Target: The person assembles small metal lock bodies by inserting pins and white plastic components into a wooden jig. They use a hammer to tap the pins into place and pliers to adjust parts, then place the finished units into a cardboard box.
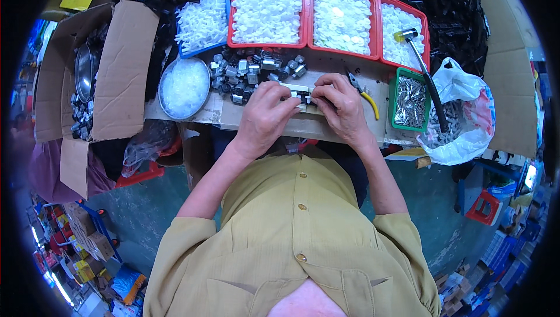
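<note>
- Small white-and-black plastic part [304, 98] sits pinched between both hands at the middle of the bench, directly ahead of the person's chest.
- Long axis looks roughly left-right, spanning the gap between the fingertips; exact shape is hidden by the fingers.
- Left hand [263, 114] curls over its left end, fingers bent in a pinch; right hand [341, 107] grips the right end the same way. Both equally near, thumbs almost touching.
- Pile of small grey metal motor-like parts [252, 73] lies just beyond the left hand.
- Yellow-handled pliers [364, 94] lie just right of the right hand.
- Surface: cardboard-covered workbench [233, 115], crowded.
- Back row: blue plastic bin of white pieces [202, 22], three red plastic trays of white discs [341, 19].
- Round metal bowl of clear bits [184, 87] at left.
- Green tray of metal pins [410, 102] at right, a black-handled hammer [424, 72] across it, a white plastic bag [466, 118] beside.
- Room: open cardboard box [96, 83] at left, teal floor below, clutter around.
</note>
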Demonstrator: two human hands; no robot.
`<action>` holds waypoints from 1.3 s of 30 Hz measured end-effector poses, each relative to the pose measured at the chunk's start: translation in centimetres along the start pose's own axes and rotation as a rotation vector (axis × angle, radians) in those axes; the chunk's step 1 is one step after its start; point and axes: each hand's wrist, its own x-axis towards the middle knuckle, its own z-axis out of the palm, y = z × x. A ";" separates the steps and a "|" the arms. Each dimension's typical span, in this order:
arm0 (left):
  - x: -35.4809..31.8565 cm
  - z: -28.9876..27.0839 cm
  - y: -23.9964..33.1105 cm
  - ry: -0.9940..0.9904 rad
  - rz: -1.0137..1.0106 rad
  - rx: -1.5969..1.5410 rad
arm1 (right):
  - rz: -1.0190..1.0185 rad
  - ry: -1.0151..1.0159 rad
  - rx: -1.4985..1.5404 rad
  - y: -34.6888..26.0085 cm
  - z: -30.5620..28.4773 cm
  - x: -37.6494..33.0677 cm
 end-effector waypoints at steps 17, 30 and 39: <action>-0.4 0.9 -0.4 -0.047 0.046 0.030 | 0.070 -0.062 0.015 0.3 0.9 0.4; 0.6 0.6 -0.7 -0.136 0.036 0.027 | 0.139 0.172 -0.101 0.2 -5.2 -1.3; 9.0 3.2 -0.1 -0.107 0.202 -0.100 | 0.544 0.142 -0.630 3.4 -13.0 -7.4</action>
